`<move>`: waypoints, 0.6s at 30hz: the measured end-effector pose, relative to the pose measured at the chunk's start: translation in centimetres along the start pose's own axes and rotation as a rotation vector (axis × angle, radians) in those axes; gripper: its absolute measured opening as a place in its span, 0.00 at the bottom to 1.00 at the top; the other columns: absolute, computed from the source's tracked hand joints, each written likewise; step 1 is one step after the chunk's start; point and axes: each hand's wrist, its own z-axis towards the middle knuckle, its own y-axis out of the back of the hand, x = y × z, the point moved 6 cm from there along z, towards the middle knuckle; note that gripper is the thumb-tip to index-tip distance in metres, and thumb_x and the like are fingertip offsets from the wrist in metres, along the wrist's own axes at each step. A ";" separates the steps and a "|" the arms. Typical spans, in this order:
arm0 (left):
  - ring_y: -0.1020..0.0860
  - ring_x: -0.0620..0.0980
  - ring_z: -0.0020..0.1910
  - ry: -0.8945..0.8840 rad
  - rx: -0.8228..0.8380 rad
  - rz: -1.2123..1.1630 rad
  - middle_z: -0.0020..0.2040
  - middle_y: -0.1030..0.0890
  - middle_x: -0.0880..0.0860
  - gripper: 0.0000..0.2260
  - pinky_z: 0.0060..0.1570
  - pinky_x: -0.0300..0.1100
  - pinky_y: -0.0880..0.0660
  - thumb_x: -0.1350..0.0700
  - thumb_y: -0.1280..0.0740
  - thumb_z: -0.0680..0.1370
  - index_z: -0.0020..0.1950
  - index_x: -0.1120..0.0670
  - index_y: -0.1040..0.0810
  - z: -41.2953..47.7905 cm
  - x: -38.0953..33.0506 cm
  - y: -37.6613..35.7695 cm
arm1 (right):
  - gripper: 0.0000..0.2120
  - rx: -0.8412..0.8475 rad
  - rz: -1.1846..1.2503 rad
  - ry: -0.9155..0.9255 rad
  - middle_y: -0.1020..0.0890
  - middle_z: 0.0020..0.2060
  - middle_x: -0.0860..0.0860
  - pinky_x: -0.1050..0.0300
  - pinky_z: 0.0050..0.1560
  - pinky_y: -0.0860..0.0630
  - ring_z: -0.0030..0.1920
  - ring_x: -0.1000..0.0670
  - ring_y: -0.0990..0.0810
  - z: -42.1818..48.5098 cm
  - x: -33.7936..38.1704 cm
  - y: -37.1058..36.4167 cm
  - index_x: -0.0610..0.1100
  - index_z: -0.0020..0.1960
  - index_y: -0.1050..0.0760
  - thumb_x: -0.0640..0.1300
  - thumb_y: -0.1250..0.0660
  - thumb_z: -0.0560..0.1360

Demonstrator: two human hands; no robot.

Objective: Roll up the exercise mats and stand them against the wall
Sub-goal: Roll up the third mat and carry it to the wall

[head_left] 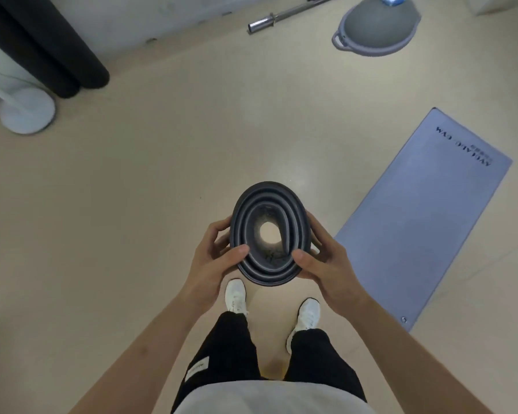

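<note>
I look straight down the spiral end of a rolled dark grey mat, held upright in front of me above the floor. My left hand grips its left side and my right hand grips its right side, thumbs on the top rim. A blue-grey mat lies flat and unrolled on the floor to the right. Two rolled black mats lean against the wall at the upper left.
A white round fan base stands at the left beside the black rolls. A grey balance dome and a steel barbell lie near the far wall. My white shoes are under the roll on beige floor.
</note>
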 end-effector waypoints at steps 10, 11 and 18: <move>0.24 0.59 0.72 -0.175 -0.031 0.075 0.73 0.22 0.55 0.35 0.70 0.66 0.28 0.50 0.22 0.71 0.77 0.46 0.30 0.3 -10.7 9.4 | 0.34 0.132 -0.009 0.071 0.24 0.73 0.44 0.32 0.60 0.20 0.69 0.38 0.22 5.7 7.0 -11.2 0.53 0.81 0.36 0.40 0.31 0.78; 0.24 0.59 0.72 -0.175 -0.042 0.074 0.73 0.22 0.55 0.36 0.71 0.65 0.27 0.50 0.22 0.72 0.78 0.46 0.31 0.9 -11.5 10.1 | 0.33 0.139 -0.011 0.068 0.24 0.73 0.44 0.32 0.60 0.20 0.69 0.38 0.22 6.9 7.4 -12.1 0.53 0.81 0.36 0.40 0.31 0.78; 0.19 0.56 0.66 -0.130 -0.119 0.082 0.67 0.18 0.53 0.34 0.64 0.59 0.21 0.47 0.23 0.71 0.76 0.48 0.28 9.5 -17.5 15.1 | 0.31 0.194 0.016 -0.004 0.24 0.72 0.47 0.32 0.58 0.19 0.68 0.40 0.21 18.9 9.9 -16.2 0.53 0.80 0.36 0.38 0.32 0.81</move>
